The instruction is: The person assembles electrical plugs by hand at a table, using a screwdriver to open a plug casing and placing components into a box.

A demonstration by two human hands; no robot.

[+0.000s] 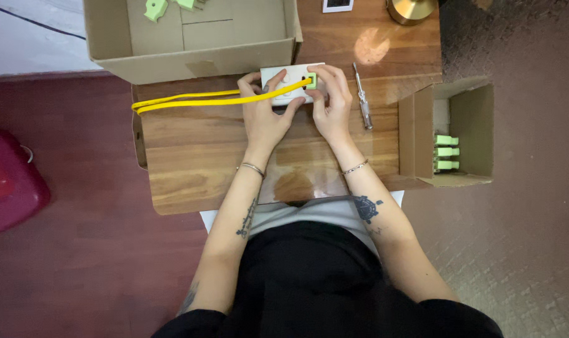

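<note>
Left hand (263, 111) and right hand (330, 100) both closed on white wall plate (283, 80) on counter (196, 156), yellow cable (203, 99) at its green module (310, 79), screwdriver (362, 97) just beside

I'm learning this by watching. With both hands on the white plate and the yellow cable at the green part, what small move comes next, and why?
Probably press the yellow cable end further into the green module. The left hand and right hand both grip the white wall plate, and the cable end sits right at the module.

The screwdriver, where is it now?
In the head view, the screwdriver lies on the wooden table, just right of the right hand.
</note>
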